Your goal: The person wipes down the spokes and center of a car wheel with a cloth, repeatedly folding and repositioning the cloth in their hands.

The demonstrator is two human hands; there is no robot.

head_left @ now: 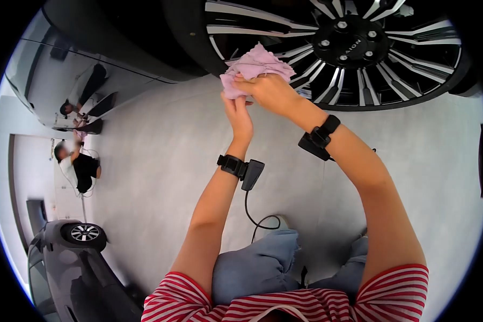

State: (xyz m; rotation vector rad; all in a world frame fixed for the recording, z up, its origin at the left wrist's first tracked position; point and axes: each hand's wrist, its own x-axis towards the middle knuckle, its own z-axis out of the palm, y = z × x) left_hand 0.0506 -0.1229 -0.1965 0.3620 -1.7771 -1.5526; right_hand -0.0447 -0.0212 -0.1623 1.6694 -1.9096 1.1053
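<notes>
"While you hold that pink cloth by the AION wheel, what could go wrong?"

"A loose corner could snag on a spoke, I judge, since it juts past my fingers; the cable below the wheel could catch, as it hangs slack from my left wristband."

"And your hands?"

"Both grip the bunched cloth at the wheel's lower left: right hand above, its back towards me, left hand beneath, both arms stretched forward. Whether the cloth touches the wheel, I can't tell."
</notes>
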